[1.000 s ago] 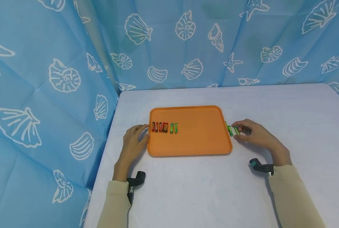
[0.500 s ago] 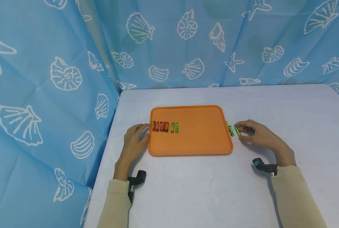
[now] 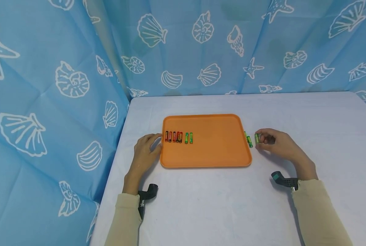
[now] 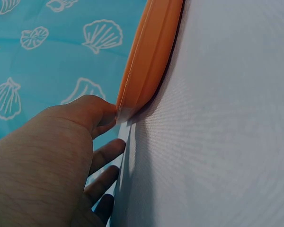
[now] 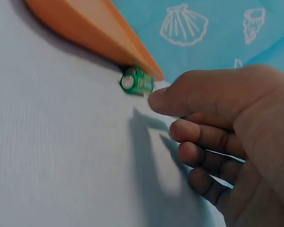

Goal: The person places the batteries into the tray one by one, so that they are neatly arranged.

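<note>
My right hand (image 3: 276, 142) pinches a small green battery (image 3: 257, 138) between thumb and forefinger, just right of the orange tray (image 3: 215, 150). In the right wrist view the thumb mostly hides this battery. Two more green batteries (image 3: 249, 141) lie on the cloth against the tray's right rim, partly under it. My left hand (image 3: 143, 155) touches the tray's left side with the tips of thumb and forefinger; in the left wrist view its other fingers (image 4: 106, 157) spread loosely below the rim. Inside the tray, several red-and-black batteries (image 3: 174, 137) stand in a row beside two green batteries (image 3: 186, 138).
A white cloth (image 3: 213, 201) covers the table. Blue curtains (image 3: 183, 51) with white shell prints hang behind it and along its left side. Both wrists carry black camera mounts (image 3: 148, 192).
My right hand has drawn the green battery slightly right, away from the tray's edge, and turned it more upright in the head view. My left hand stays at the tray's left side.
</note>
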The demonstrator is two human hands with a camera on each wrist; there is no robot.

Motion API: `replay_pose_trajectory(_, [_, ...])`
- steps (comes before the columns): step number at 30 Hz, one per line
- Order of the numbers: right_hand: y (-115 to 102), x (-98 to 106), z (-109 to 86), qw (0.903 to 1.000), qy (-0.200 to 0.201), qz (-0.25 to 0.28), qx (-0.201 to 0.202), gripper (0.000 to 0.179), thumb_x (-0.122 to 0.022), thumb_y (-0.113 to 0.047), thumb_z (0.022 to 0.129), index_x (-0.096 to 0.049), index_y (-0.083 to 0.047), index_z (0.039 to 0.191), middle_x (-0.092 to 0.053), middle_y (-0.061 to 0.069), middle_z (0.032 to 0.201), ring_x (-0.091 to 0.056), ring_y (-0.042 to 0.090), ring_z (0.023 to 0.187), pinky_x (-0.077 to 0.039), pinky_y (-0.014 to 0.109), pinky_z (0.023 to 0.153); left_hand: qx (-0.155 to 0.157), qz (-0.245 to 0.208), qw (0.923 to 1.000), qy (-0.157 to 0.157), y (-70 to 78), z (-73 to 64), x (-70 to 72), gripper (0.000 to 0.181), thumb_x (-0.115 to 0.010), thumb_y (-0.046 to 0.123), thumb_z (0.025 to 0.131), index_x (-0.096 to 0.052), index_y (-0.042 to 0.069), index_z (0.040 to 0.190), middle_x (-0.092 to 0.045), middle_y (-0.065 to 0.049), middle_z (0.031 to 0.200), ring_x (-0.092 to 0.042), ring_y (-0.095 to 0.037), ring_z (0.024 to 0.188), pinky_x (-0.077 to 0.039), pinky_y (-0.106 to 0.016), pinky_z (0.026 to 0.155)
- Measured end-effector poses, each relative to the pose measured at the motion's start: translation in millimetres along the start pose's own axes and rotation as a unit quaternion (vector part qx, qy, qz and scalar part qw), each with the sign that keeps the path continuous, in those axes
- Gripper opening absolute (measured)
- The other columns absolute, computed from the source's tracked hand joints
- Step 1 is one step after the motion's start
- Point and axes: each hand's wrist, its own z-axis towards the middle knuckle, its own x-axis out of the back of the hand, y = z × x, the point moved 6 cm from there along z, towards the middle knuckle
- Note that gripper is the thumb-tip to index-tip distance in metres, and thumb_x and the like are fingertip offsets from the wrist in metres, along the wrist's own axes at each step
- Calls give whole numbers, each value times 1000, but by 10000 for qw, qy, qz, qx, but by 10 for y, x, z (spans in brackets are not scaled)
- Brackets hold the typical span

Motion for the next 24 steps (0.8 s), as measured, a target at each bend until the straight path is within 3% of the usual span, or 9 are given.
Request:
replay_pose_trajectory(9, [-325,44,26,9965,599,81,573,41,-74,-20,91,-61,-6,129,-59,4,90,-54,22,87,-45,27,69,16,21,10000,41,-11,3,1,41,-54,31,102,-55,25,143,-44,-8,149,-24,-29,145,-14,-56,119])
replay_pose_trajectory(24, [-753,-232,171,9895,442,101,1370,42,-77,-13,88,-63,-2,126,-59,3,88,-54,20,79,-47,34,70,101,-9,9999,7,-25,3,-9,42,-53,31,102,-55,26,143,-42,-7,151,-22,-28,146,-16,-57,118])
